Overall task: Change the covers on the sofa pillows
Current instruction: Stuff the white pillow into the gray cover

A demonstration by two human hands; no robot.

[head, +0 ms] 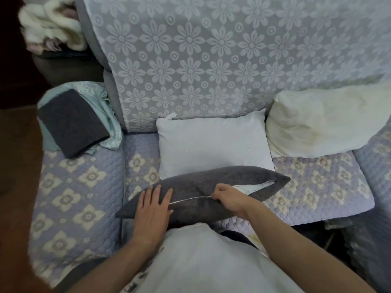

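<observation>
Task judged mid-way. One grey-covered pillow (201, 187) lying across the front edge of the sofa seat (84, 187), just before the person's body, zip edge facing up. Zip (190, 199) partly run: teeth joined from the left hand to the right hand, gaping from there to the right corner, white insert (251, 188) visible in the gap. Cannot tell from this one view whether the zip is being closed on a fresh cover or opened to strip an old one; closing judged more likely. Left hand (153, 208) flat on the cover's left half, fingers straight and slightly spread, pressing the pillow down. Right hand (227, 197) at mid-zip, fingers curled and pinched together at the zip line — presumably on the slider, which is too small to see. Count of pillows: three — one in grey cover, one bare white pillow (213, 144) just behind it against the backrest (211, 60), one larger cream pillow (321, 121) to its right, also uncovered. Count of loose covers: one folded grey piece (74, 123) on the armrest at left, lying on pale green patterned fabric (105, 106) — number of pieces in that green fabric not discernible. Left to do, as judged: finish this zip, then cover the two bare pillows.
</observation>
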